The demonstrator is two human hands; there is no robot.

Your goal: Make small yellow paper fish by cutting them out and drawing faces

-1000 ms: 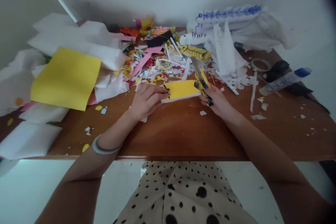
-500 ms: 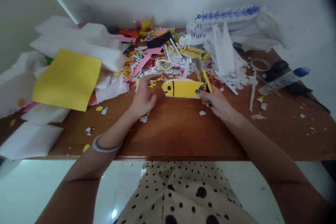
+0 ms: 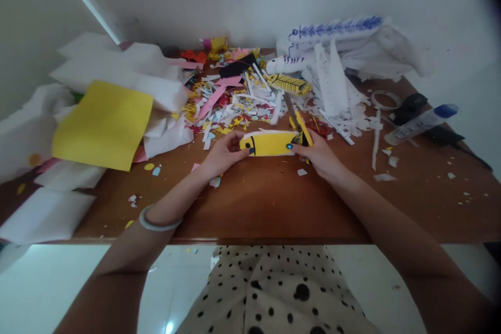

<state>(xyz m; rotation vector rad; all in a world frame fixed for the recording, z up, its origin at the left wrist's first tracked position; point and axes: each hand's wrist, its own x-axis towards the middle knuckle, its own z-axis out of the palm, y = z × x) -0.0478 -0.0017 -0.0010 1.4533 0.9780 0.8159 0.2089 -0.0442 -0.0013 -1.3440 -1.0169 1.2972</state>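
Observation:
Between my hands, a flat yellow paper fish point(image 3: 272, 144) with a white edge is held level over the table's front half. A black eye and a curved black line mark its left end, with black strokes at the right. My left hand point(image 3: 227, 154) is closed on the head end, thumb on top. My right hand point(image 3: 317, 154) pinches the tail end with its thumb. That same hand also grips what looks like a utility knife point(image 3: 304, 128), yellow and black, its grey blade pointing away from me. The fingers beneath the fish are hidden.
Paper scraps point(image 3: 235, 99) heap up behind the fish, beside a striped yellow fish point(image 3: 289, 83). Yellow sheet point(image 3: 104, 122) lies on white padded pieces at left. To the right are a tape roll point(image 3: 385, 99), a glue-like tube point(image 3: 420, 124) and a black corded tool point(image 3: 442, 134).
My left hand has gone from open beside the fish to closed on its head end. The fish and my right hand with the knife have come slightly nearer to me.

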